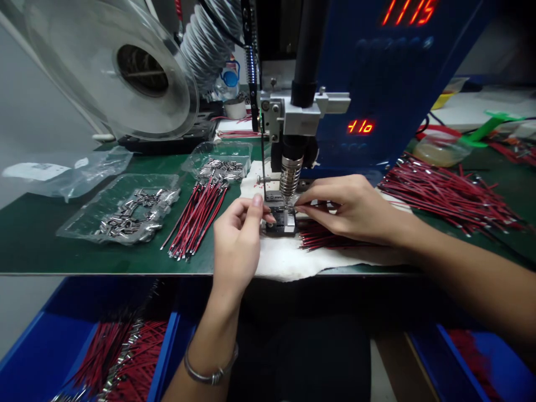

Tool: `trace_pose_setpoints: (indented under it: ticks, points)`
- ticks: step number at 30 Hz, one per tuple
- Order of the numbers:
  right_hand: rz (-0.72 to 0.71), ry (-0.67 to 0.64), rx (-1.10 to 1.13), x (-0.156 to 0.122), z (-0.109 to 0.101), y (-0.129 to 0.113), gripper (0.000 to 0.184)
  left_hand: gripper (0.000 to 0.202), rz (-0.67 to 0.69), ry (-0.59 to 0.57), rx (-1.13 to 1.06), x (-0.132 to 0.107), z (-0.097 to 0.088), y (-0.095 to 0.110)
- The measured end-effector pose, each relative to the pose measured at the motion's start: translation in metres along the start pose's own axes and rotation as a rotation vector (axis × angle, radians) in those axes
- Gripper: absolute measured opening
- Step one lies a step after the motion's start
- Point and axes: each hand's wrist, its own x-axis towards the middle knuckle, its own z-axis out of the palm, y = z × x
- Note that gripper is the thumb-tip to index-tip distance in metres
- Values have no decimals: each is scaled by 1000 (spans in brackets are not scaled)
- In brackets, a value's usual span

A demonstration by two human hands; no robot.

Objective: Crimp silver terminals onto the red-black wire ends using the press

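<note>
My left hand (237,237) is pinched shut at the left side of a small black fixture (282,220) under the machine's metal tip (290,177); what its fingertips hold is too small to name. My right hand (349,207) reaches in from the right, fingers pinched on a thin red and black wire at the fixture. A small bundle of the same wires (324,237) lies on the white cloth (288,259) beneath my right hand.
A blue machine (389,78) with red digit displays stands behind. Red wire bundles lie at left (196,218) and right (448,195). Clear trays of metal terminals (125,212) sit left. A clear reel (125,67) is at back left. A blue bin (96,352) holds finished wires below.
</note>
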Motion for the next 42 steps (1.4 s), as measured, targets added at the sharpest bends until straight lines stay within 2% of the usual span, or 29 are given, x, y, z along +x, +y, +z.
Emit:
trace_pose_setpoints:
  ticks: [5, 9, 11, 16, 19, 21, 24, 27, 30, 32, 34, 37, 42]
  points:
    - [-13, 18, -1, 0, 0, 1, 13, 26, -11, 45, -48, 0, 0, 2]
    - [-33, 103, 34, -3, -3, -3, 11, 24, 3, 112, 106, -13, 1, 12]
    - [-74, 146, 67, -5, -4, -7, 8, 21, 24, 55, 173, -25, 4, 17]
    - [-191, 169, 125, -10, -6, -16, 4, 17, -44, -283, 77, -48, 23, 21]
    - [-223, 141, 153, -10, -7, -18, 3, 17, -52, -299, -17, -53, 30, 21]
    - [-216, 109, 162, -9, -9, -15, 6, 15, -39, -259, 17, -51, 26, 23]
    - [-180, 45, 144, -7, -15, -5, 12, 16, 37, -115, 202, -38, 1, 28]
    - [-172, -138, 28, -6, -22, 8, 16, 21, 126, 86, 485, -14, -39, 35]
    - [-113, -301, -68, -6, -26, 17, 18, 28, 97, 207, 964, 14, -76, 44]
    - [-76, -341, -82, -6, -28, 18, 20, 34, 87, 263, 1199, 30, -92, 49]
    - [-54, -367, -75, -6, -28, 18, 23, 39, 56, 244, 1347, 41, -99, 52]
    - [-37, -398, -75, -5, -26, 17, 27, 44, 41, 175, 1491, 50, -95, 50]
    - [-11, -420, -77, -4, -23, 19, 27, 48, 174, 4, 1643, 56, -81, 38]
